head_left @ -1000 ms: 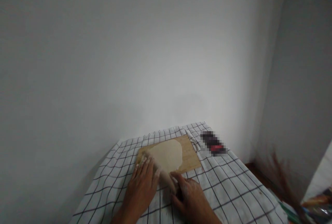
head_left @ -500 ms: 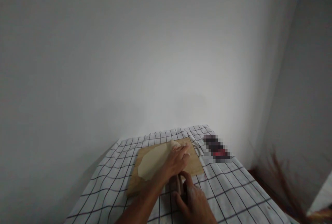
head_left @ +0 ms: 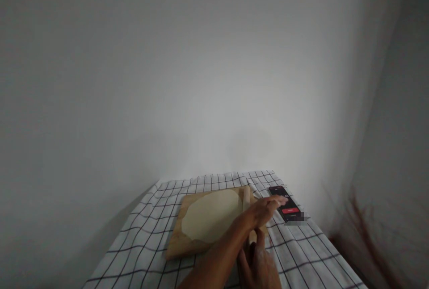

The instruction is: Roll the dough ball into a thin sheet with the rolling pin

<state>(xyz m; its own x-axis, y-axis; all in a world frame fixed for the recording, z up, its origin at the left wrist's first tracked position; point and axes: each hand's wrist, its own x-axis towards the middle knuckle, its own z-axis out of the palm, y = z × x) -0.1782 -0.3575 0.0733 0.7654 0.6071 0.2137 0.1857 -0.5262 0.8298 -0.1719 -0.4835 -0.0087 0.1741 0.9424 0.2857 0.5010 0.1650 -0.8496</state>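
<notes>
A flat, rounded sheet of dough (head_left: 212, 215) lies on a wooden board (head_left: 177, 244). Along its right side runs a pale rolling pin (head_left: 246, 197), pointing away from me. My right hand (head_left: 259, 264) has its fingers closed round the pin's near end, at the board's front edge. Crossing over from the left, my left hand (head_left: 266, 208) lies over the pin's middle, palm down with fingers stretched out to the right. Those fingertips overlap the phone in view; whether they touch it I cannot tell. The left hand and forearm hide part of the pin.
A dark phone (head_left: 290, 206) with a red bar on its screen lies right of the board. A white cloth with dark checks (head_left: 140, 235) covers the table. Behind stands a pale wall (head_left: 214, 79). Reddish-brown thin stems (head_left: 368, 235) stand off the table's right side.
Both hands and the rolling pin have moved right across the dough. The dough's far right end, bunched up earlier, now lies flat. My left hand has reached over beside the phone.
</notes>
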